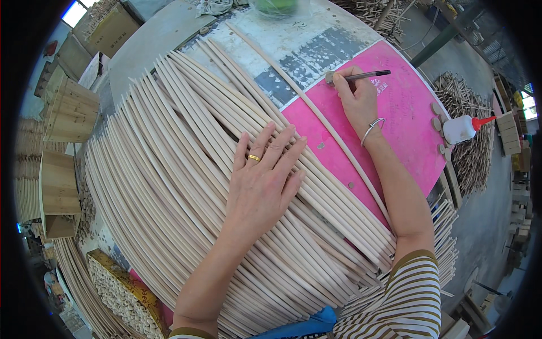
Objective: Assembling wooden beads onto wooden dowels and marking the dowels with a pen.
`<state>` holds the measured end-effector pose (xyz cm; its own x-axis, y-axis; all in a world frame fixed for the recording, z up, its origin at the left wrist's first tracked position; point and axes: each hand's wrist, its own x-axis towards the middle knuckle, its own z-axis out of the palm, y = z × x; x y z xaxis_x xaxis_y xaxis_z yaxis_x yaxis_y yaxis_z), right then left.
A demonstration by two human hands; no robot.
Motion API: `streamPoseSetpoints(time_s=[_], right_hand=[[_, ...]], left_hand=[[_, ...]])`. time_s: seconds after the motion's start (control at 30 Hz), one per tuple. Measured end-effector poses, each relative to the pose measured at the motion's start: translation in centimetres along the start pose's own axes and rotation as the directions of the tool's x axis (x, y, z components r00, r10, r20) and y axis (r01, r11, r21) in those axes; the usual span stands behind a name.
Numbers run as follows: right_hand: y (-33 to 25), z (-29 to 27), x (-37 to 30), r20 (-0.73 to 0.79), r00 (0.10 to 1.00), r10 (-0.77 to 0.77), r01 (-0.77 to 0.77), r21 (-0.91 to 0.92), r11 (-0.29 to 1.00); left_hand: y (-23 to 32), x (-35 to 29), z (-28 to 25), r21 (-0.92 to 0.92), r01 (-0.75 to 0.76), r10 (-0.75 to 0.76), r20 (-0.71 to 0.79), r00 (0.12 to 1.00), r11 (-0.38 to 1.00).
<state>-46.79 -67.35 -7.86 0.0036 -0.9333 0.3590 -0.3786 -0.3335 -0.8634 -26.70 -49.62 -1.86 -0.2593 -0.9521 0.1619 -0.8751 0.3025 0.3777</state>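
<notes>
slanting up-left, a lone stick (323,120) separates right grip (358,103), pinching a pen (375,74), from left grip (259,183), spread flat over sticks (169,147).

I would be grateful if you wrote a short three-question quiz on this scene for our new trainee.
1. True or false: the person's left grip rests on the pale wooden sticks.

2. What does the person's right grip hold?

3. What colour is the large sheet beneath the right grip?
A) Blue
B) Pink
C) Yellow

Key:
1. True; it lies on them, fingers slightly spread.
2. A dark pen-like tool.
3. B, pink.
</notes>
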Motion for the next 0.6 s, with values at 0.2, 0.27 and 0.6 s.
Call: streamPoseSetpoints(time_s=[0.2, 0.27, 0.6], right_hand=[[-0.17, -0.09, -0.05, 0.003, 1.000, 0.003, -0.003, -0.013, 1.000], [-0.21, -0.08, -0.07, 0.006, 1.000, 0.011, -0.010, -0.018, 1.000], [-0.36, -0.16, -0.11, 0.010, 1.000, 0.009, -0.009, 0.017, 1.000]], left_hand=[[-0.01, 0.00, 0.01, -0.003, 0.001, -0.001, 0.001, 1.000, 1.000], [-0.03, 0.00, 0.03, -0.005, -0.001, 0.001, 0.001, 1.000, 1.000], [-0.06, -0.01, 0.03, -0.005, -0.007, 0.007, -0.003, 1.000, 1.000]])
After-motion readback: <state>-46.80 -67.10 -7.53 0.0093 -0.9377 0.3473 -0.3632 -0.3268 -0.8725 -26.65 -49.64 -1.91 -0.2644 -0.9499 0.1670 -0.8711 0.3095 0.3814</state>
